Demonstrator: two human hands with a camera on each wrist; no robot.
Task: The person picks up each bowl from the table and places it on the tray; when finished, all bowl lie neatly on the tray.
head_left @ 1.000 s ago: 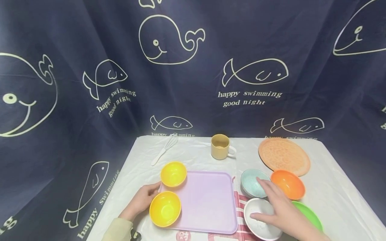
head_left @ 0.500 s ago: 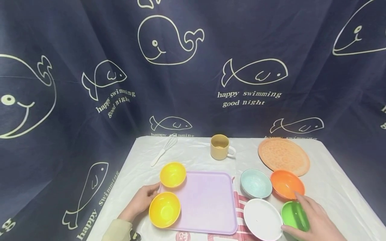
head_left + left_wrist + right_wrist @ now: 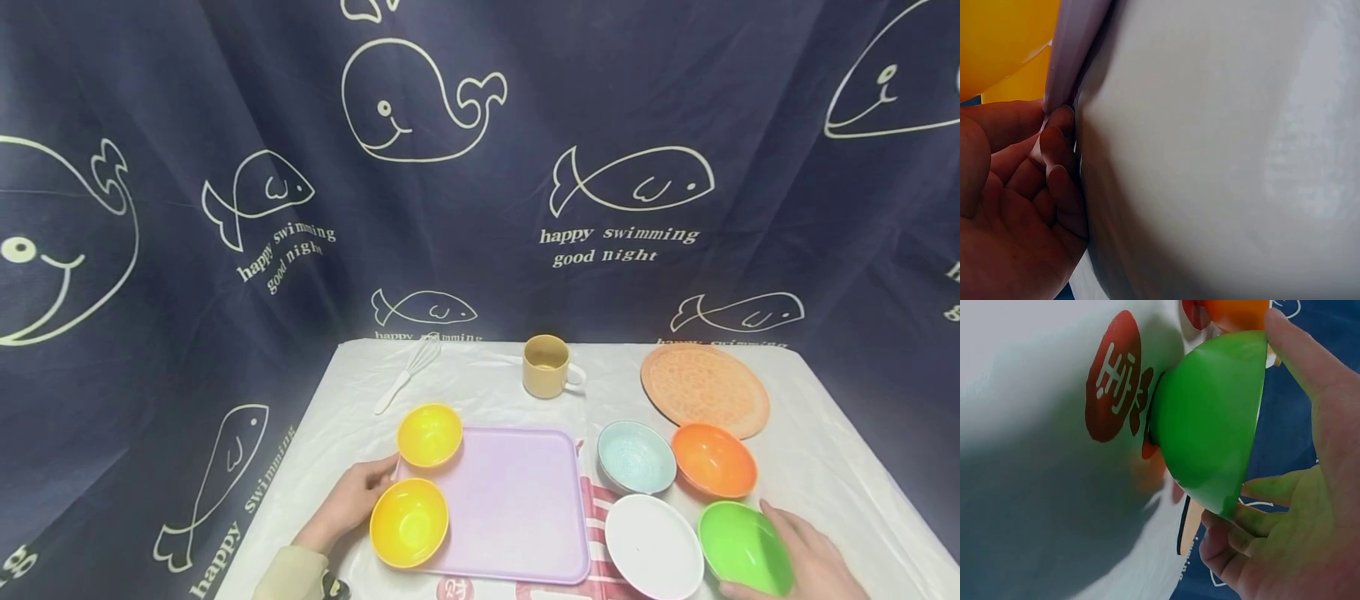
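My left hand [image 3: 351,502] pinches the left edge of the lilac tray [image 3: 517,508]; in the left wrist view its fingers [image 3: 1060,150] curl under the tray rim [image 3: 1079,50]. Two yellow bowls [image 3: 430,435] stand on the tray's left side, one behind the other. At the table's near right, my right hand [image 3: 806,558] spans the green bowl [image 3: 742,546], thumb and fingers at opposite sides of its rim. The right wrist view shows the green bowl [image 3: 1210,419] from the side. Beside it stand a white bowl [image 3: 654,546], an orange bowl [image 3: 716,460] and a pale blue bowl [image 3: 636,457].
A tan mug [image 3: 546,367] with a white handle stands at the back, and a white whisk [image 3: 408,373] lies to its left. A round orange-brown board [image 3: 705,389] is at the back right. A dark whale-print curtain [image 3: 480,208] hangs behind the table.
My right hand has moved right, from over the white and pale blue bowls to the far side of the green bowl's rim. My left hand has stayed at the tray edge.
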